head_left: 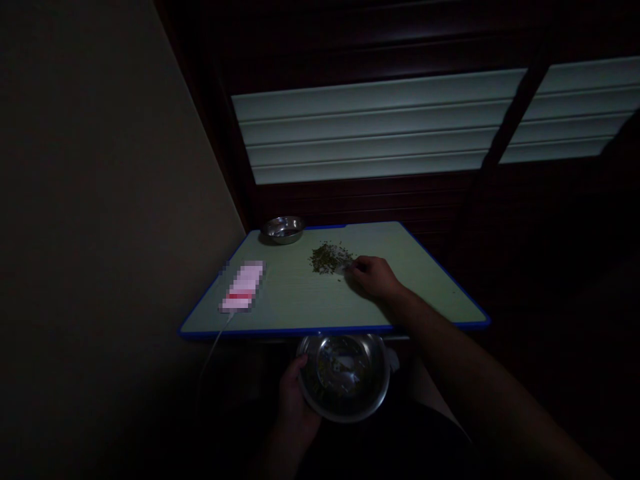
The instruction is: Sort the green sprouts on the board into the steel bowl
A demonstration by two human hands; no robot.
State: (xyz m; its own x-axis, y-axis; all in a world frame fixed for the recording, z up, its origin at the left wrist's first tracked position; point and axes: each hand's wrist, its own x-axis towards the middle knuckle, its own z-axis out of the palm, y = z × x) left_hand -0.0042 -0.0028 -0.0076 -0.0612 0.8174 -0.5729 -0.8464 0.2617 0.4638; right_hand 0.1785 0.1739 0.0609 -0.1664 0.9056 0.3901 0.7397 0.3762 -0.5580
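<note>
My left hand [294, 400] grips the left rim of a steel bowl [345, 377], holding it just below the near edge of a small green table with a blue border [300, 300]. Some small bits lie inside the bowl. My right hand [374, 275] rests on the tabletop with its fingers curled together at the right edge of a pile of small dark green bits [327, 257]. A pale scrap shows at its fingertips; what the fingers hold is unclear.
A second, smaller steel bowl [283, 229] stands at the table's far left corner. A phone [243, 285] with a white cable lies on the left side. A wall runs along the left; louvred shutters are behind the table. The room is dim.
</note>
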